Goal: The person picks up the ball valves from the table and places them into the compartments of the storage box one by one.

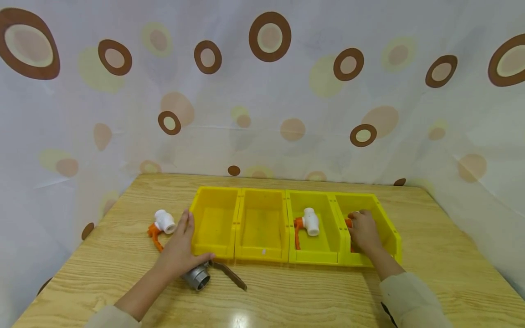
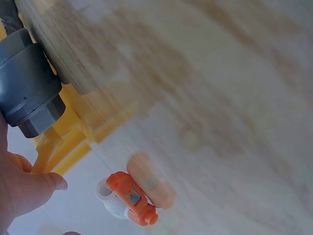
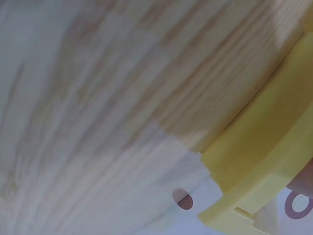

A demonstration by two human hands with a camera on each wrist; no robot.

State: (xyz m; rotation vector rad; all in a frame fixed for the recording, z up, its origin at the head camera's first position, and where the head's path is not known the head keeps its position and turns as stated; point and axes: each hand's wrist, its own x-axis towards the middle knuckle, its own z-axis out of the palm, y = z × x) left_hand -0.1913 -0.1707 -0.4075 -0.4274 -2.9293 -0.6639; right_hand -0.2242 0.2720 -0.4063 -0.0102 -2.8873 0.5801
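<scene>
The right hand (image 1: 366,232) holds an orange-handled valve (image 1: 349,223) near the left edge of the rightmost yellow bin (image 1: 387,223), while the left hand (image 1: 179,250), thumb wide, touches the left edge of the leftmost bin (image 1: 215,223).

Open room lay along the near side of the pale wood-grained tabletop (image 1: 307,296), right of the dark flat lever (image 1: 231,277) on the grey metal valve (image 1: 196,278), and past the right end of the bins. The leftmost yellow plastic bin (image 1: 215,223) and second yellow bin (image 1: 262,223) allowed entry from above, between raised walls. In the third yellow bin (image 1: 326,246), a white plastic valve with an orange handle (image 1: 311,223) stood in the way; in the rightmost yellow bin (image 1: 387,228), the right grip (image 1: 364,231) over a mostly hidden orange-handled valve (image 1: 349,222) did. The left grip (image 1: 180,253), grey metal valve and far-left white valve (image 1: 165,222) obstructed the left end.
</scene>
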